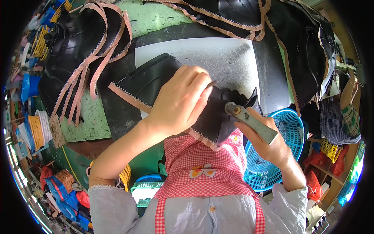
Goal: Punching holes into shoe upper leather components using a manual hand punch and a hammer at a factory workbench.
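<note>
A black leather boot upper [150, 80] with a pinkish zigzag-stitched edge lies across the white board [230, 50], its near part hanging toward my apron. My left hand [181, 101] is closed on the piece, fingers bent and pinching its raised edge near the middle. In my right hand [269, 136] is a grey metal hammer [253, 123], its rounded end against or just over the black leather. The handle is hidden by the hand, and I cannot tell whether the hammer touches the leather.
Stacks of similar black uppers lie at the left [83, 43], the far side [233, 11] and the right [296, 50]. A blue plastic basket [294, 128] stands by my right arm. Another person's arm [348, 91] shows at the far right. Crowded shelves line the left.
</note>
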`<control>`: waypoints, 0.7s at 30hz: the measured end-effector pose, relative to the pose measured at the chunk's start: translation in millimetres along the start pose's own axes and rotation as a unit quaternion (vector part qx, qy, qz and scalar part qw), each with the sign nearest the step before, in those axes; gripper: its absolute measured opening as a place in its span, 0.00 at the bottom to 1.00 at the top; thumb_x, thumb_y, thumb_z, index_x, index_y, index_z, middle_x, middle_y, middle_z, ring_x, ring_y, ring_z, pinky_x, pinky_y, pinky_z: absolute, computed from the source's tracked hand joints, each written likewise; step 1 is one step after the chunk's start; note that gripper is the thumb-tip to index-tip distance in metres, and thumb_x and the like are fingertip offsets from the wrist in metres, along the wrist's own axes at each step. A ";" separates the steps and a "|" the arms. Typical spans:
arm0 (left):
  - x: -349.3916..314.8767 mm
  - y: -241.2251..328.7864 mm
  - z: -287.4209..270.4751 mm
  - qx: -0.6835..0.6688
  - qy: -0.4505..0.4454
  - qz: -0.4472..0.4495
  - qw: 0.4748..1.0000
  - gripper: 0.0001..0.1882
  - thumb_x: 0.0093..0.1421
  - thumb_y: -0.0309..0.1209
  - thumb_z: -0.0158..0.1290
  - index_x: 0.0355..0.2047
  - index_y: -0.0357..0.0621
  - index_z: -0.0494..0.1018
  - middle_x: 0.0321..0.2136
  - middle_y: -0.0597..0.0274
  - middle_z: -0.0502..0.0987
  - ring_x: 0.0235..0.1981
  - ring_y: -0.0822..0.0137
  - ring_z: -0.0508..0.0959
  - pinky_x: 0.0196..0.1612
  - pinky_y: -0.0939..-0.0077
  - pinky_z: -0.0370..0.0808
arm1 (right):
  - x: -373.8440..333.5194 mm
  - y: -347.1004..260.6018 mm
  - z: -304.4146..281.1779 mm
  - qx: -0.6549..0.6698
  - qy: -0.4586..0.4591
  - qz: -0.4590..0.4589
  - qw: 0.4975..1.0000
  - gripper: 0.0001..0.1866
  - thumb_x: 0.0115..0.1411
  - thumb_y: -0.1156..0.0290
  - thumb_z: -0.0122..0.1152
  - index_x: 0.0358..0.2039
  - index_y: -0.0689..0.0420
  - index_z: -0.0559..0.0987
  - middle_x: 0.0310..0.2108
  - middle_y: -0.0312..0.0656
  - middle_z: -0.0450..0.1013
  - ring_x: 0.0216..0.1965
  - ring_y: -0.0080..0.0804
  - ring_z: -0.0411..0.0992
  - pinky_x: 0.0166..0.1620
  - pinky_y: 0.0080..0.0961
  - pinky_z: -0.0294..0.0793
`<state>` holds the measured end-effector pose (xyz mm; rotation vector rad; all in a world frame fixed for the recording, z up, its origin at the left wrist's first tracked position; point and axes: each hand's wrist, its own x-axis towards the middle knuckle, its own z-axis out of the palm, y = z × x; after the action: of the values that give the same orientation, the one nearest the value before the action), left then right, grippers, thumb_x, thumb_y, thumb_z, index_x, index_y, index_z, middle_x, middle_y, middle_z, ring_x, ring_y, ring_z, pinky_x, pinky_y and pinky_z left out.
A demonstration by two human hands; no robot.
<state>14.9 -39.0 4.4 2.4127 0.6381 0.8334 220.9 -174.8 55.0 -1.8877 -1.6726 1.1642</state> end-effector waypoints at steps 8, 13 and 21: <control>10.3 0.2 7.9 -0.166 0.003 -0.025 0.986 0.13 0.54 0.20 0.63 0.41 0.41 0.81 0.31 0.59 0.79 0.30 0.71 0.81 0.37 0.80 0.78 | 1.6 -4.5 -1.2 0.004 0.016 -0.003 1.000 0.12 0.63 0.68 0.64 0.32 0.62 0.72 0.18 0.51 0.70 0.20 0.46 0.74 0.22 0.33 0.69; 1.3 -0.2 21.4 -0.429 -0.106 -0.258 0.859 0.07 0.62 0.21 0.57 0.40 0.34 0.79 0.34 0.60 0.83 0.37 0.76 0.82 0.42 0.82 0.78 | -0.7 -8.1 -5.0 0.004 0.008 0.000 1.000 0.12 0.62 0.67 0.65 0.32 0.62 0.72 0.18 0.50 0.71 0.20 0.45 0.74 0.23 0.32 0.70; 1.8 -4.3 21.9 -0.431 -0.113 -0.285 0.849 0.06 0.62 0.21 0.57 0.39 0.31 0.77 0.32 0.61 0.83 0.38 0.75 0.83 0.43 0.82 0.78 | -4.4 -6.3 -6.2 0.002 -0.004 0.007 1.000 0.10 0.62 0.71 0.62 0.37 0.63 0.73 0.20 0.49 0.69 0.20 0.40 0.70 0.25 0.30 0.68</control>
<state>29.6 -41.3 -12.4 1.3577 0.6465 0.4198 221.8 -175.9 64.8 -1.8979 -1.6615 1.1817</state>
